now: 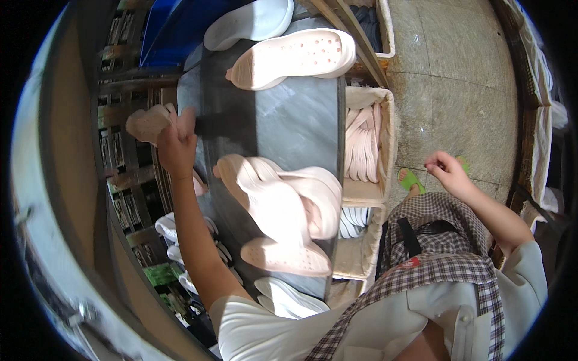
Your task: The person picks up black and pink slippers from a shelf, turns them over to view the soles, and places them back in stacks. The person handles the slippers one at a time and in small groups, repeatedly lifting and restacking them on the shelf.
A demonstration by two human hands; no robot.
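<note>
Pink shoe sole (147,122) gripped at its edge by left hand (176,147), fingers closed on it, held out past the left side of the grey desk (289,120), over dark racks (129,198), probably for easy sorting. Right hand (448,171) well apart, above the lap, fingers pinched together; impossible to tell if something thin is inside. On the desk, 2 pale soles (295,57) far, a pink pile (283,207) near. Beside the desk, cloth-lined box (388,141) with soles standing on edge, packed tight. No labels readable.

A footwear workshop; pale pink soles (283,210) on a grey conveyor belt (289,120); crates (385,138) hold more.
</note>
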